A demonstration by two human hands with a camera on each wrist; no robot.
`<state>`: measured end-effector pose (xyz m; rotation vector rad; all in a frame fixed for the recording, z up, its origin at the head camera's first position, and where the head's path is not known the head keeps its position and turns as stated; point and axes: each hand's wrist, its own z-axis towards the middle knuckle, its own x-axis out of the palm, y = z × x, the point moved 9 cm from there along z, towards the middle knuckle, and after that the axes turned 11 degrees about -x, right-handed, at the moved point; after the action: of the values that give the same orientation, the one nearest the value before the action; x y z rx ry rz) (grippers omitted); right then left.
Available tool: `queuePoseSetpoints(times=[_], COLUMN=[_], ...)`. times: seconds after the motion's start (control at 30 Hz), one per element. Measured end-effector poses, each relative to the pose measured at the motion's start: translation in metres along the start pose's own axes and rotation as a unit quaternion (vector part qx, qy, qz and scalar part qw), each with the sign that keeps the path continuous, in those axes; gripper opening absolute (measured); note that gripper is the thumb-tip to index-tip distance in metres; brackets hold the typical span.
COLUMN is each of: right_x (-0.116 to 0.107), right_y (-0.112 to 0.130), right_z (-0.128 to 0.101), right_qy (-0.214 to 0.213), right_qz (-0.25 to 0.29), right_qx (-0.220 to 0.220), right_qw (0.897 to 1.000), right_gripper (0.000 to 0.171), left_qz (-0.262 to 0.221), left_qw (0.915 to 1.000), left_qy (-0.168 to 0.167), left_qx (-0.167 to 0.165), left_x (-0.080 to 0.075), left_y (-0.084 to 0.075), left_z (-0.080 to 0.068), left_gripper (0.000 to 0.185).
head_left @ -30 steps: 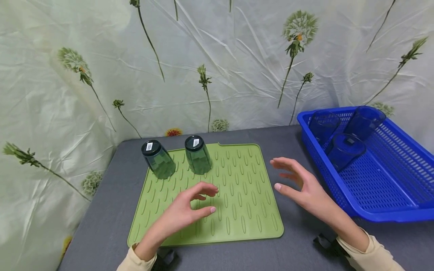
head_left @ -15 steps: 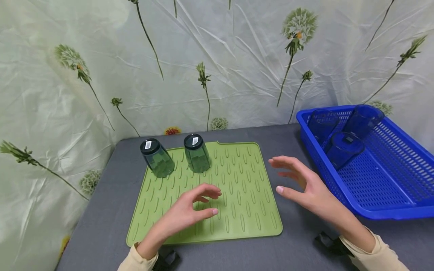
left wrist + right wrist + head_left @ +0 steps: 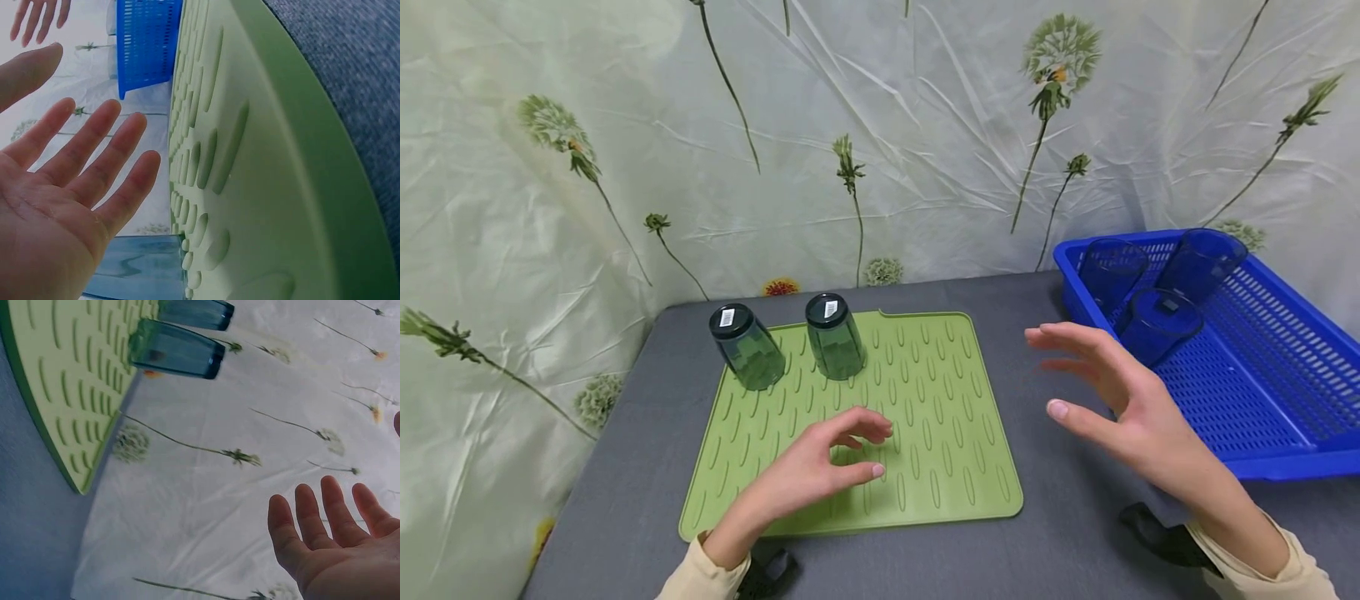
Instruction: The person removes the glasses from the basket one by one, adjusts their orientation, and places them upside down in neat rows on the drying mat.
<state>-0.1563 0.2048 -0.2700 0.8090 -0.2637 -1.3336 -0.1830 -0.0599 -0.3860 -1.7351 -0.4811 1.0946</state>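
Lying in the back left corner of the blue basket [image 3: 1262, 462], at the table's right edge, three blue cups [image 3: 1159, 327] are nearest the right hand [image 3: 1120, 400], whose fingers are spread and grasp nothing. The left hand [image 3: 820, 467] hovers loosely curled, empty, over the green mat [image 3: 955, 450]. The cups are judged light, rigid and smooth, best gripped round the wall. They lie tilted, long axes slanting toward the basket's back edge.

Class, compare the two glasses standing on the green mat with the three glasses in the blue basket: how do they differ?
The mat glasses look dark green and stand upside down, bases up; the basket glasses look blue and lie tipped against each other inside the blue basket. Both groups are see-through tumblers, untouched by either hand.
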Motion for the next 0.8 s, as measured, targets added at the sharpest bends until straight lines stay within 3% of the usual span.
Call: queuePoseSetpoints(times=[0.2,0.33,0.6,0.8], right_x=[-0.013,-0.023,-0.042,-0.055], right_y=[0.011,0.014,0.018,0.019], right_z=[0.003,0.003,-0.001,-0.005], right_qy=[-0.014,-0.017,0.010,0.012], right_qz=[0.008,-0.019,-0.159,-0.196], right_qx=[-0.022,0.001,0.062,0.069], right_qw=[1.000,1.000,0.985,0.978], right_gripper=[0.068,0.068,0.074,0.074], left_qz=[0.009,0.013,0.009,0.012], left_qw=[0.9999,0.9997,0.9993,0.9991], left_qy=[0.007,0.015,0.030,0.034], left_qx=[-0.010,-0.015,-0.018,-0.020], left_x=[-0.001,0.000,0.004,0.006], left_y=[0.001,0.002,0.001,0.001], left_z=[-0.001,-0.001,0.000,-0.001], left_gripper=[0.041,0.041,0.040,0.039])
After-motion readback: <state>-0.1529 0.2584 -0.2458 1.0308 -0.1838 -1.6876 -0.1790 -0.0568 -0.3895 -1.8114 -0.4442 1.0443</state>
